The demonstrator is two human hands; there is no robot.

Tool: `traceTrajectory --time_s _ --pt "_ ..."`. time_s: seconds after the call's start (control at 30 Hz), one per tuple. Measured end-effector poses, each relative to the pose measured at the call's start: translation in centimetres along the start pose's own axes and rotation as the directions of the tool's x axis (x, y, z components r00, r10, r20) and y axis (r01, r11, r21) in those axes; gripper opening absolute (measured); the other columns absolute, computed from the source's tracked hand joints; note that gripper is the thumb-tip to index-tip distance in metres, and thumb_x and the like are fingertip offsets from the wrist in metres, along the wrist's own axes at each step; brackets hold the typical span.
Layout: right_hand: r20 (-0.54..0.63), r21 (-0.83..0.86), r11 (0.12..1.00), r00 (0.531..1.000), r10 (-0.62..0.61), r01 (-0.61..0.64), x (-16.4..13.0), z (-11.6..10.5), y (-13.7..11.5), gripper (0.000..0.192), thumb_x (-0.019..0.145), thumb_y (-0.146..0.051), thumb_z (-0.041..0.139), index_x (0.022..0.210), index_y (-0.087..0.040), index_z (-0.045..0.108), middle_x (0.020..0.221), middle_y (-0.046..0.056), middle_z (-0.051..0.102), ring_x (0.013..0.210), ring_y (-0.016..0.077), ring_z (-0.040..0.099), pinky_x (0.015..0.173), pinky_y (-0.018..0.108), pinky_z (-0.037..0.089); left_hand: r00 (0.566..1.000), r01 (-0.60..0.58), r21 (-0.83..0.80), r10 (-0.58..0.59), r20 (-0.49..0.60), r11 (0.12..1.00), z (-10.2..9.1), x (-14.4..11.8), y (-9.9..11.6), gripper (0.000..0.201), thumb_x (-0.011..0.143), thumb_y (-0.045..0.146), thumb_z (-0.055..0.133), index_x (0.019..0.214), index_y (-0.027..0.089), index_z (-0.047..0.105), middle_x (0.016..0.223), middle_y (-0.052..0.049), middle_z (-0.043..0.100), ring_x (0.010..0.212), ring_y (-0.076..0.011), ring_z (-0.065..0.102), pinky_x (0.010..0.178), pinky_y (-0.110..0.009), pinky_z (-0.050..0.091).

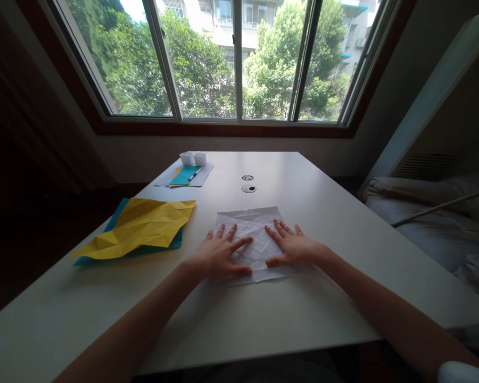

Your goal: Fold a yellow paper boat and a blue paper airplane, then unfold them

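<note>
At the far left of the white table [335, 213], a creased yellow paper sheet [139, 226] is seen lying on top of a teal paper sheet [175, 242], of which only the edges show. Behind them, near the table's far edge, a smaller stack of papers [201, 178] is laid out, topped by a teal piece [183, 175] with a pen [194, 174] across it, and 2 small white cubes [193, 158] are set side by side at its back.

Toward the middle, a crumpled white paper sheet [249, 221] is spread flat on the table in front of the person. The left hand [219, 255] is pressed palm down on the sheet's near left part, fingers apart and extended, gripping nothing. Just beside it, the right hand [291, 247] is laid flat on the sheet's right part in the same way, fingers spread, nothing clamped. The fingertips of the 2 hands are angled toward each other, with a narrow strip of paper between them.

Beyond the sheet, 2 small round fittings [248, 183] are set into the tabletop. At the right, bedding [431, 213] is seen beside the table, below a wide window [235, 58] facing trees.
</note>
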State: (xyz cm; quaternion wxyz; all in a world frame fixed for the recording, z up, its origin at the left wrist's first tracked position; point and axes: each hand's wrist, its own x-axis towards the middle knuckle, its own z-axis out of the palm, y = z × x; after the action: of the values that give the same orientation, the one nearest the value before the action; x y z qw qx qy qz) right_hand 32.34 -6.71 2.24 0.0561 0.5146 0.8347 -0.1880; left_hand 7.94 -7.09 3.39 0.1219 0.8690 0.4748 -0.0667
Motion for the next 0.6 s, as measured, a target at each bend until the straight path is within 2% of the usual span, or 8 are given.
traceTrajectory --time_s 0.13,0.23,0.4,0.6 --pt "0.046 -0.009 1.0 0.998 -0.03 0.03 0.0 -0.4 0.9 0.116 0.058 -0.081 0.046 0.142 -0.019 -0.004 0.148 0.015 -0.008 0.135 0.033 -0.007 0.102 0.059 -0.008 0.995 0.06 -0.023 -0.057 0.084 0.998 -0.2 -0.2 -1.2 0.098 0.056 0.082 0.045 0.139 0.041 0.013 0.15 -0.009 -0.001 0.133 -0.043 -0.001 0.097 -0.067 0.01" --pt "0.108 -0.003 1.0 0.994 -0.021 0.022 -0.2 -0.9 2.1 0.127 0.051 -0.079 0.054 0.141 -0.017 -0.009 0.148 0.013 -0.012 0.135 0.033 -0.01 0.101 0.059 -0.01 0.985 0.101 0.0 -0.1 0.142 0.995 -0.6 -0.5 -2.3 0.111 0.051 0.082 0.05 0.141 0.036 0.004 0.149 -0.009 -0.006 0.133 -0.0419 -0.005 0.097 -0.067 0.009" --pt "0.231 -0.008 1.0 0.973 0.03 -0.029 -0.9 -1.8 3.2 0.137 0.042 -0.072 0.066 0.14 -0.019 -0.015 0.146 0.009 -0.02 0.132 0.0348 -0.02 0.1 0.061 -0.012 0.969 0.101 0.052 -0.11 0.222 0.993 -1.4 -0.9 -3.2 0.128 0.043 0.079 0.057 0.142 0.025 -0.003 0.148 -0.008 -0.009 0.133 -0.0396 -0.011 0.1 -0.065 0.006" --pt "0.287 -0.026 1.0 0.958 0.02 -0.013 -1.2 -2.4 3.2 0.139 0.04 -0.067 0.07 0.139 -0.021 -0.017 0.146 0.006 -0.023 0.129 0.0356 -0.025 0.099 0.06 -0.014 0.955 0.088 0.068 -0.104 0.279 0.994 -1.9 -1.2 -3.5 0.131 0.042 0.071 0.064 0.141 0.024 -0.007 0.148 -0.007 -0.013 0.132 -0.0387 -0.013 0.1 -0.065 0.005"
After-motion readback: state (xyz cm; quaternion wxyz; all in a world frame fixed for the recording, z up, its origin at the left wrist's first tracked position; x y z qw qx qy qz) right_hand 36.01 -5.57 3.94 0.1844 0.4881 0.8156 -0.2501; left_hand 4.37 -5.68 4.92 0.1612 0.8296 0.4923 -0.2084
